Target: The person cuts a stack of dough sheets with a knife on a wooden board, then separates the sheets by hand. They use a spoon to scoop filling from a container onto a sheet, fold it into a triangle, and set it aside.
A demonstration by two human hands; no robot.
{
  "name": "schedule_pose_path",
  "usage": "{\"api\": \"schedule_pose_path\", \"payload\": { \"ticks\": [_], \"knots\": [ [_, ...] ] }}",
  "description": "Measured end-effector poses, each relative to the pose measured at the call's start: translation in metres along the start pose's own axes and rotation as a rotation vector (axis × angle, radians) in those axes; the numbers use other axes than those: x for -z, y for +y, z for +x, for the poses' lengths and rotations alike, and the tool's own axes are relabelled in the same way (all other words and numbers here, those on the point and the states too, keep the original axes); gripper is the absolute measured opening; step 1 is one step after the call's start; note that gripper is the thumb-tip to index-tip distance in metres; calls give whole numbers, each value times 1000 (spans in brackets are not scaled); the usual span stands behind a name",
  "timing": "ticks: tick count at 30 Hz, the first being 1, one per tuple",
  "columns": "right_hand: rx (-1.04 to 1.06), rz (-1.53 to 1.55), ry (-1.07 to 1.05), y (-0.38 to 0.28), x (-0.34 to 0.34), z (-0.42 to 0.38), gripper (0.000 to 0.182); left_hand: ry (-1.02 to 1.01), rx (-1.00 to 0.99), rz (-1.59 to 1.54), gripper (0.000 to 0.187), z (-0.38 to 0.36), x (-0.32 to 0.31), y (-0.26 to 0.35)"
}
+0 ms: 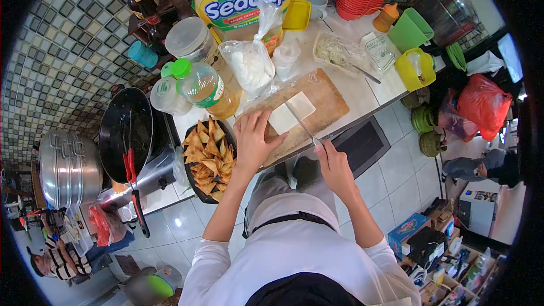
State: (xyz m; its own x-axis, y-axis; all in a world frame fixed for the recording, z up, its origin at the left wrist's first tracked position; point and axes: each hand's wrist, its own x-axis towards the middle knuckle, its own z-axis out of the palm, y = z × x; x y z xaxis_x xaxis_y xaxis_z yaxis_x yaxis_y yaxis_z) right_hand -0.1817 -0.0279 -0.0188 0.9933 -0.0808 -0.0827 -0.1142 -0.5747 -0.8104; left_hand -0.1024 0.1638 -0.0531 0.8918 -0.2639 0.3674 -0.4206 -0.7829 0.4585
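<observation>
A square white sheet (298, 105) of what looks like dough lies flat on the wooden cutting board (334, 93). My right hand (334, 164) is closed around the handle of a knife (300, 122), whose thin blade lies across the sheet. My left hand (255, 137) rests at the board's left end with its fingers apart, beside the sheet, and nothing shows in it. Just left of that hand, a black tray (197, 188) holds several folded brown triangular pieces (212, 147).
Behind the board stand a bag of white powder (249, 68), an oil bottle (207, 90) and a Sedaap pack (243, 0). A black wok (122, 130) and a steel pot (68, 167) are at left. Other people (59, 258) (487, 167) appear at both sides.
</observation>
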Motion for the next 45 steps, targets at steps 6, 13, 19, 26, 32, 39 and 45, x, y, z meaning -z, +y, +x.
{"api": "schedule_pose_path", "payload": {
  "ticks": [6,13,19,26,32,39,45],
  "knots": [
    [-44,-85,-29,-6,1,1,26,-2,12,10,60,0,2,3],
    [-44,-156,-65,-12,4,2,23,59,-2,-6,52,-12,6,11],
    [-75,-152,-99,-16,7,4,22,-108,-135,-25,43,-22,6,20],
    [-92,-222,-154,-15,10,8,20,-148,-85,-101,40,-22,9,15],
    [-124,-271,-176,-17,9,9,20,-195,-58,-107,41,-23,7,13],
    [-186,-286,-244,-21,13,12,21,-204,-60,-127,42,-22,7,12],
    [-188,-336,-261,-18,12,11,20,-195,-52,-127,40,-19,9,13]
  ]
}}
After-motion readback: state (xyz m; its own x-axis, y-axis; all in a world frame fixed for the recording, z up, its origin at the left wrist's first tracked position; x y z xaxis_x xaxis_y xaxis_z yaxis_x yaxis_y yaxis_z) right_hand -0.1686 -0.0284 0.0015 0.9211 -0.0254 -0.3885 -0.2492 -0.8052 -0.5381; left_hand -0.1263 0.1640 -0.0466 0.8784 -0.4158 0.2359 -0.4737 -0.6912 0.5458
